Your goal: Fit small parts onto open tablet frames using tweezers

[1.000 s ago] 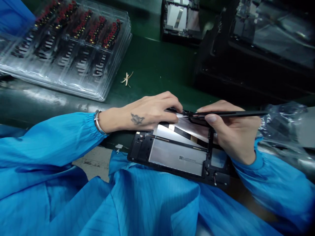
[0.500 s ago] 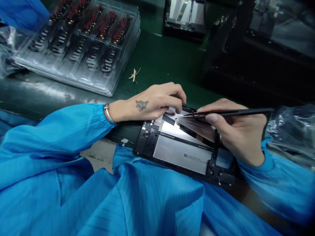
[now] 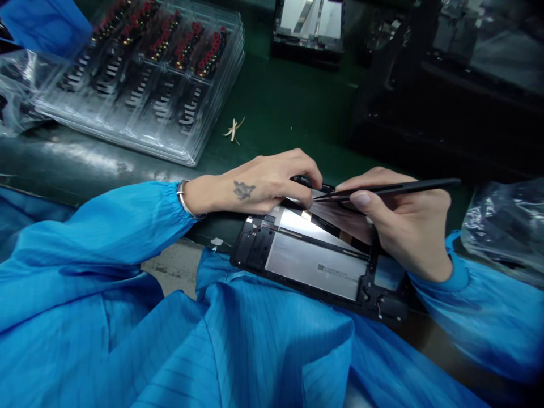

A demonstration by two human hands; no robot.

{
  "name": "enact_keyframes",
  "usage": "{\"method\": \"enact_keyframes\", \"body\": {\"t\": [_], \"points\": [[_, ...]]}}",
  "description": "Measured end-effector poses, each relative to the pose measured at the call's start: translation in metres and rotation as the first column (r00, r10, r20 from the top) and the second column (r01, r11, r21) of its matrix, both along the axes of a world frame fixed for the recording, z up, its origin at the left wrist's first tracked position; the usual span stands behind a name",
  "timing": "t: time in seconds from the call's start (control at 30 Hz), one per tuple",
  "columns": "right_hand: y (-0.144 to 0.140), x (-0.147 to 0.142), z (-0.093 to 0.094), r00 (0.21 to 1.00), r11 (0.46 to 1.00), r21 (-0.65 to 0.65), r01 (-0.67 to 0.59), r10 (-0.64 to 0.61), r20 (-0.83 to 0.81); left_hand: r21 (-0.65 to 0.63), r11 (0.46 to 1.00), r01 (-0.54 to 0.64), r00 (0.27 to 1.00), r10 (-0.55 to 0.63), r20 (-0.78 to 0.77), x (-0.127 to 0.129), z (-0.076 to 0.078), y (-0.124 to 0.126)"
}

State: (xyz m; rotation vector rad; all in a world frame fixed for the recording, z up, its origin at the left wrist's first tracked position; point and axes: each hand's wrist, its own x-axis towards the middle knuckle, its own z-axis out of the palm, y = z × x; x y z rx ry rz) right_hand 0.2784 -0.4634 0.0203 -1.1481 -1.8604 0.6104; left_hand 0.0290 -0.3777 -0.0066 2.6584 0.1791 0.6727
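An opened tablet (image 3: 312,266), with a black frame and silvery panels inside, lies tilted at the front edge of the bench, close to my lap. My right hand (image 3: 399,218) grips black tweezers (image 3: 408,186), their points low over the tablet's upper part. Curled over the tablet's upper left is my left hand (image 3: 276,184). Its fingers are bent and drawn together, with one fingertip beside the tweezer points. The thumb is hidden beneath, and whatever these fingers pinch is out of sight. A dark flat strip (image 3: 327,226) runs slantwise across the panel.
Stacked clear plastic trays (image 3: 127,113) holding red and black parts stand at the back left. Another opened device (image 3: 308,34) lies at the back. A large dark object (image 3: 425,102) and a clear plastic bag (image 3: 505,226) are on the right. Pale scraps (image 3: 233,130) lie on the green bench.
The tweezer points have shifted slightly left and come against my left fingertips, their prongs now closer together. My left fingers have curled inward a little. The tablet stays nearly where it was.
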Motion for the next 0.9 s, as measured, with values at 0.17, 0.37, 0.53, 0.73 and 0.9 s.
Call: {"method": "enact_keyframes", "body": {"t": [0.17,0.37,0.53,0.73,0.9], "points": [[-0.0018,0.001,0.0007,1.0,1.0,0.003,0.001,-0.001,0.0,0.009,1.0,-0.017,0.997,0.016,0.082,-0.0006,0.0007,0.0009],[-0.0048,-0.0011,0.0016,0.995,0.996,-0.014,-0.089,0.09,0.036,-0.003,0.997,-0.081,0.989,0.081,0.123,-0.0007,-0.0021,0.0018],[-0.0062,0.0002,0.002,0.991,0.991,-0.04,-0.127,0.128,0.038,0.011,0.997,-0.072,0.99,0.07,0.123,-0.0007,-0.0027,0.0016],[-0.0054,-0.0017,0.0038,0.991,0.989,-0.085,-0.118,0.123,0.046,0.001,0.999,-0.046,0.995,0.046,0.087,-0.0027,-0.0028,0.0047],[-0.0033,-0.0018,-0.0006,0.989,0.984,-0.109,-0.141,0.144,0.022,0.013,0.996,-0.085,0.996,0.084,0.024,-0.0007,-0.0048,-0.0044]]}}
